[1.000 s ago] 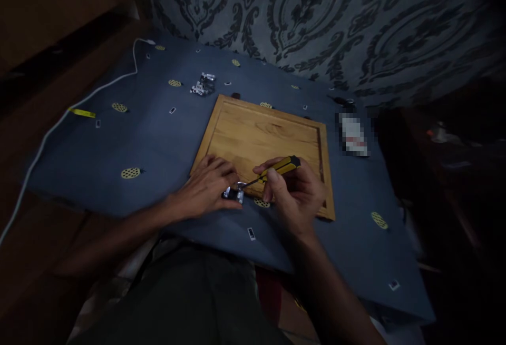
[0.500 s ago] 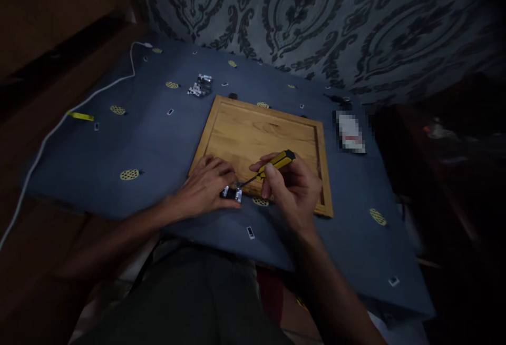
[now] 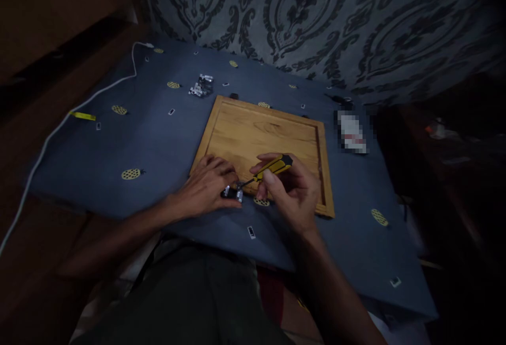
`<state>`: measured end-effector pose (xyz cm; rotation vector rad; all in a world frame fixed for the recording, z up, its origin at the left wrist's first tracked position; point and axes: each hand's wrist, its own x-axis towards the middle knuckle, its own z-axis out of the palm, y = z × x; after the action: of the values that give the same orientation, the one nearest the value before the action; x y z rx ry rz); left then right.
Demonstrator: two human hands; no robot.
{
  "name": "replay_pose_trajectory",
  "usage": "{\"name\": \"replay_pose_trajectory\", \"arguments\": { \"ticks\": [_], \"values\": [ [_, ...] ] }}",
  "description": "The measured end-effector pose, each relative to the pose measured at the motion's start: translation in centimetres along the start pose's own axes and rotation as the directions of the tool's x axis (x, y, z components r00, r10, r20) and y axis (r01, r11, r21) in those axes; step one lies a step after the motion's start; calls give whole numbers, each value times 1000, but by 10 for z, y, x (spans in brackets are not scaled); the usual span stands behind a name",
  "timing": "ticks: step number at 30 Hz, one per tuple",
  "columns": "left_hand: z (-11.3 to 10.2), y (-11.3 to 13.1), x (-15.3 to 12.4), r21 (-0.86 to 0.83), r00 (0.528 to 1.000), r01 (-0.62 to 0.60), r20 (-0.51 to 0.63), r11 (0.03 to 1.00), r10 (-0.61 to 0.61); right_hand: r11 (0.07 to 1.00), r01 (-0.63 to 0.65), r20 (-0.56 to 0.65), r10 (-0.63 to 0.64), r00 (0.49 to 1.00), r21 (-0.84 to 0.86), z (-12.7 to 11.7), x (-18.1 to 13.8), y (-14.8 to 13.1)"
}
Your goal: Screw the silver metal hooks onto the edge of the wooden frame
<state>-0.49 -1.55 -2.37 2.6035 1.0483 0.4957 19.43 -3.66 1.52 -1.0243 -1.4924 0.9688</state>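
A framed wooden cabinet door lies flat on the blue tablecloth. At its near edge sits a shiny metal hinge, partly covered by my left hand, whose fingers and thumb close around it against the wood. My right hand grips a yellow-and-black screwdriver by the handle, between thumb and fingers. The shaft slants down to the left, its tip at the hinge. Whether a screw sits under the tip is too small to tell.
Several metal hinges lie beyond the door's far left corner. A white cable with a yellow tag runs along the left. At the right are a blurred white packet and a dark object. A patterned wall rises behind.
The screwdriver handle has tipped slightly lower and turned a little in my right hand, its tip staying at the hinge. My left hand holds its place.
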Motion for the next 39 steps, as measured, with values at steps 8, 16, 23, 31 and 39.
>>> {"name": "replay_pose_trajectory", "arguments": {
  "ticks": [8,16,23,31,39],
  "values": [
    [1,0,0,-7,1000,1,5,1000,-1,992,81,-5,-82,997,-95,0,-1,4],
    [2,0,0,19,1000,-14,-15,1000,14,998,63,-52,-63,997,-7,4,0,8],
    [0,0,0,7,1000,-14,-11,1000,14,997,83,-171,-83,982,-4,5,0,4],
    [-1,2,0,12,1000,7,16,1000,-7,996,76,-187,-85,979,-55,5,2,5],
    [2,1,-1,13,1000,0,2,1000,0,997,68,-155,-74,985,-42,4,0,10]
  ]
}}
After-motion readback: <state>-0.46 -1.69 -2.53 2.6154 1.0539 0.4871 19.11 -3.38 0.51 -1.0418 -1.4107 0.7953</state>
